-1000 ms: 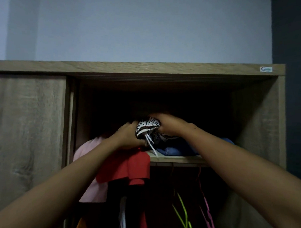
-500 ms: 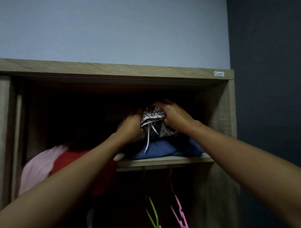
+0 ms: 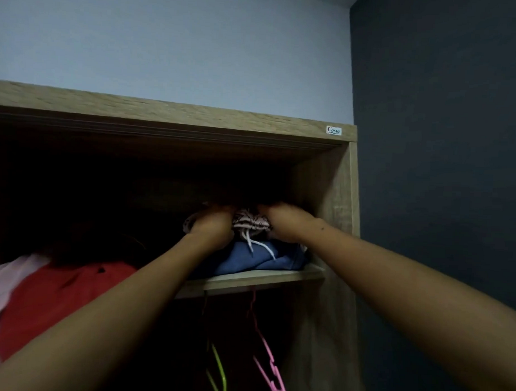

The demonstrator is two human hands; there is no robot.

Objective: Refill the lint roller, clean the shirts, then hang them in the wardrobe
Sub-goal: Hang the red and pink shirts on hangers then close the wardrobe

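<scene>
Both arms reach up into the open wooden wardrobe [image 3: 332, 198]. My left hand [image 3: 212, 223] and my right hand [image 3: 285, 221] grip a folded black-and-white patterned garment [image 3: 251, 220] from either side, with white drawstrings hanging from it. It rests on a folded blue garment [image 3: 266, 258] lying on the upper shelf [image 3: 262, 279]. A red shirt [image 3: 57, 299] and a pink shirt [image 3: 2, 280] hang at the lower left. No lint roller shows.
Below the shelf hang a bare pink hanger [image 3: 270, 362] and a green hanger [image 3: 218, 372]. The wardrobe's right side panel stands close beside my right hand. A dark wall [image 3: 442, 172] runs along the right. The wardrobe's interior is very dark.
The view has swung left and down, so the wardrobe sits lower and further right. Both hands have pushed the patterned garment deeper onto the blue one on the shelf.
</scene>
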